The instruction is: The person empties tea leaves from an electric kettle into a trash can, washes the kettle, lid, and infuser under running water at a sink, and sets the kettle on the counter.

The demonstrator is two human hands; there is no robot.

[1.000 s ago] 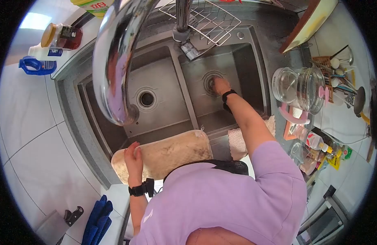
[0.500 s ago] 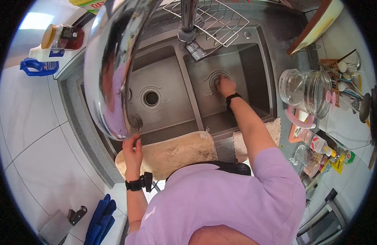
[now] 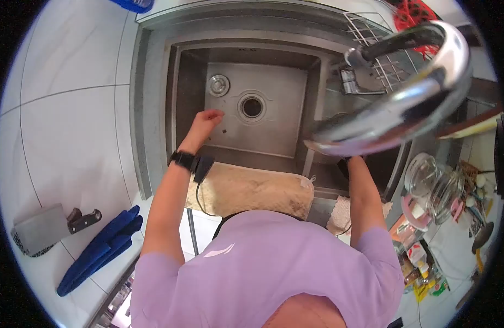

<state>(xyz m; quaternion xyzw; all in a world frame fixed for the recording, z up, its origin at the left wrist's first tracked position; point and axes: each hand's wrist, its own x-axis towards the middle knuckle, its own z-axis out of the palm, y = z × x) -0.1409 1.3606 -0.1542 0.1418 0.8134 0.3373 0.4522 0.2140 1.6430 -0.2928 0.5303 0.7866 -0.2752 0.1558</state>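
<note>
My left hand [image 3: 207, 123] is down in the left sink basin [image 3: 279, 131], over its left side. Its fingers are pressed together; whatever they may hold is too small to make out. Right by the fingertips, a few dark bits lie on the basin floor. The open drain hole [image 3: 252, 107] is to the right of the hand, and a round metal drain strainer [image 3: 219, 85] lies behind it. My right arm [image 3: 363, 188] reaches into the right basin, where the big chrome faucet [image 3: 394, 120] covers the hand.
A stained mat [image 3: 252, 188] hangs over the sink's front edge, beside a pink cloth [image 3: 345, 216]. Behind the faucet stands a wire rack [image 3: 372, 41]. On the left lie a cleaver [image 3: 44, 227] and a blue towel [image 3: 101, 249]. A glass jar [image 3: 435, 186] and bottles stand at right.
My view has swung left, so the faucet now covers the right basin. My left hand has moved from the front edge by the faucet into the left basin. The right hand has become hidden.
</note>
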